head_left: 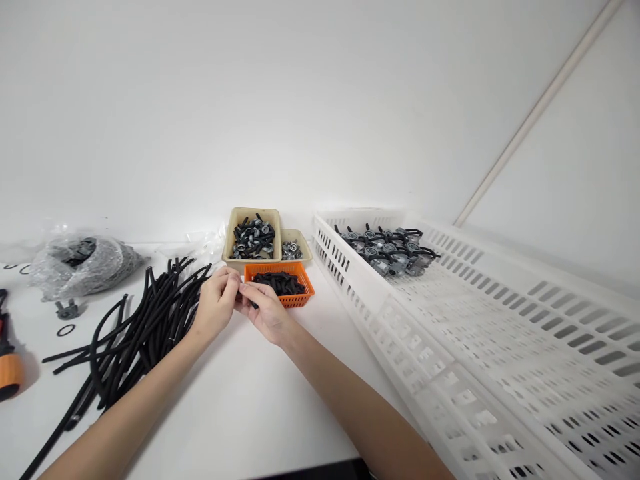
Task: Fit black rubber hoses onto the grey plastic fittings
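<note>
Black tubes (145, 333) lie nearest, loose heap on the white tabletop (270, 400), left side, mostly running lengthwise beside the left forearm, probably so single lengths pull out easily. Orange-handled tool (10, 373) at far left edge, presumably parked out of the hands' way. Left hand (215, 303) and right hand (267, 313) meet mid-table, fingers narrow, tips together. Right looks closed round a small dark piece (255, 305), mostly hidden, between the hands just in front of the basket; whether left grips it too, cannot tell. Two-handed pinch likely steadies something small. Black ring (66, 335) and grey fitting (67, 309) lie loose left of the tubes; clear plastic bag (100, 273) behind them keeps more grey parts together. Orange basket (295, 301) sits just beyond the hands, short black pieces (285, 283) inside, seemingly for short reach. Behind it, larger beige tray (233, 230) with black-and-grey parts, smaller beige tray (304, 245) beside it with small metallic-looking pieces; separate containers likely avoid mixing. White crate (370, 293) along the right; grouped assemblies (395, 257) at its far end, closely packed, probably to save room. White wall behind.
</note>
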